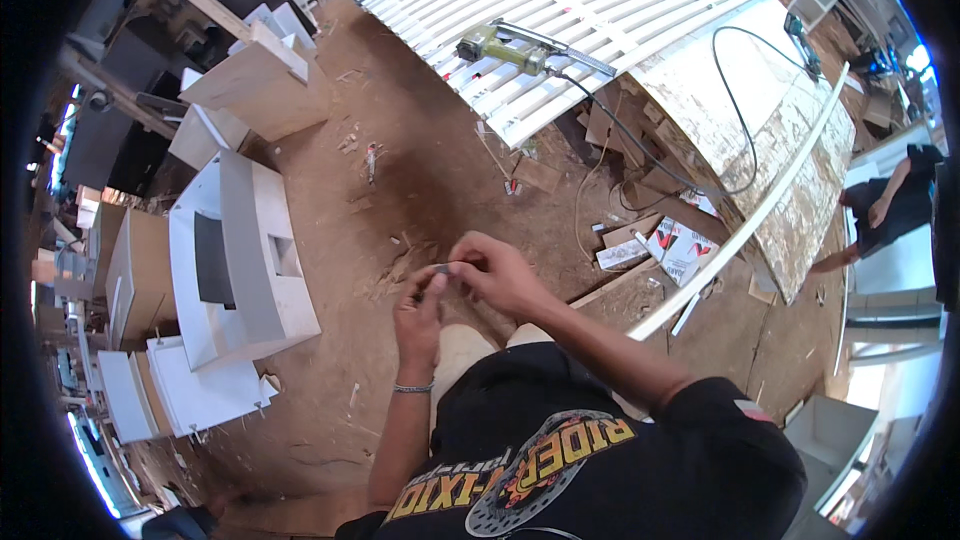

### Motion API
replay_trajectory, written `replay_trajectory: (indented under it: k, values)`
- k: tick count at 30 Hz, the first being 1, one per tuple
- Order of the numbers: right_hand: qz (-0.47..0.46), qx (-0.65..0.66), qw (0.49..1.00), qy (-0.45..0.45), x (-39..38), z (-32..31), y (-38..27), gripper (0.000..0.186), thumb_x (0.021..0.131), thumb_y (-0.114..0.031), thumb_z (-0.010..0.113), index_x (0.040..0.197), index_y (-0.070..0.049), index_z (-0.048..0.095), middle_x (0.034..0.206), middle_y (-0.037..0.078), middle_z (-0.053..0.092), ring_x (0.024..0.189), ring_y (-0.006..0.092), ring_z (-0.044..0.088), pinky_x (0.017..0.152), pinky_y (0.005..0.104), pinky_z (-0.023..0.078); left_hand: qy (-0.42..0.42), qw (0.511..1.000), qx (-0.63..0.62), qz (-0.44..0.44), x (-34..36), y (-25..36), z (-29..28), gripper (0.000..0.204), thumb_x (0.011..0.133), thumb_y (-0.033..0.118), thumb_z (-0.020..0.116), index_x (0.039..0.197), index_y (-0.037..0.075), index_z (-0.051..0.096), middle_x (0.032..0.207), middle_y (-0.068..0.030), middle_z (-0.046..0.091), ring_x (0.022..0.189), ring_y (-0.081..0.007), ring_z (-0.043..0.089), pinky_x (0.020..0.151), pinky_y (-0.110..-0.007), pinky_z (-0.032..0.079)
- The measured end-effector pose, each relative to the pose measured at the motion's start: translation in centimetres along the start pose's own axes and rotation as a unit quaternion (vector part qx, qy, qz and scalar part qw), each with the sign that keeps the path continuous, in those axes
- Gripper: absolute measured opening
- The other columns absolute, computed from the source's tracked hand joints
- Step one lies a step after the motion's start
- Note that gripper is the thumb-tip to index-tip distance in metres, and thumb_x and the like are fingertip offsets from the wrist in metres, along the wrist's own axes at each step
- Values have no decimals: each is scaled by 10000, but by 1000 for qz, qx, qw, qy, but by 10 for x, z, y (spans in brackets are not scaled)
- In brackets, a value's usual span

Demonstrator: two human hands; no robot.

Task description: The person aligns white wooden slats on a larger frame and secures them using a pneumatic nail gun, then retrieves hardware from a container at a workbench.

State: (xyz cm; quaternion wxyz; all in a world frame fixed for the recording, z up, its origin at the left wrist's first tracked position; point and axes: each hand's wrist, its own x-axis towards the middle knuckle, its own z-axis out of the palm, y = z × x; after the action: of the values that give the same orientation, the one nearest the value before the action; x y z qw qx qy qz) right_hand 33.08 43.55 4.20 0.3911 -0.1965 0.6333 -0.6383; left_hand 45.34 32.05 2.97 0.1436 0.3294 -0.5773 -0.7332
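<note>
My left hand (418,312) and my right hand (494,274) meet in front of my body, above the dusty brown floor. Pinched between their fingertips is a small dark piece (443,268), too small to name. Both thumbs press close to it, and the fingers are curled. A beaded bracelet (413,388) circles my left wrist. Beyond the hands, a green nail gun (503,48) lies on a large panel of white slats (560,0), its dark hose trailing off to the right.
White cabinet boxes (285,285) stand at the left, plywood boxes (265,90) behind them. A long pale strip (745,225) slants along a worn board (800,190) at the right. Scraps and cardboard (680,250) litter the floor. Another person (895,200) is at the far right.
</note>
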Motion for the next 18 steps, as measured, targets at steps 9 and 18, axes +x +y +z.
replay_trajectory:
  k: [9,18]
  values:
    - [-101,-641,695,310,321,-154,-15,509,858,-113,620,1340,-7,500,1237,227,588,1225,380,548,1046,465,433,-9,1000,24,12,290,58,-74,129,981,144,667,1042,40,714,968,-13,717,642,11,448,514,-181,328]
    - [68,-624,726,281,432,-209,-24,461,780,-81,703,1194,-72,500,1073,180,586,1012,385,619,815,485,530,-235,971,-40,-9,550,172,-96,155,969,68,621,1122,57,601,1018,-68,725,537,20,365,445,-181,294]
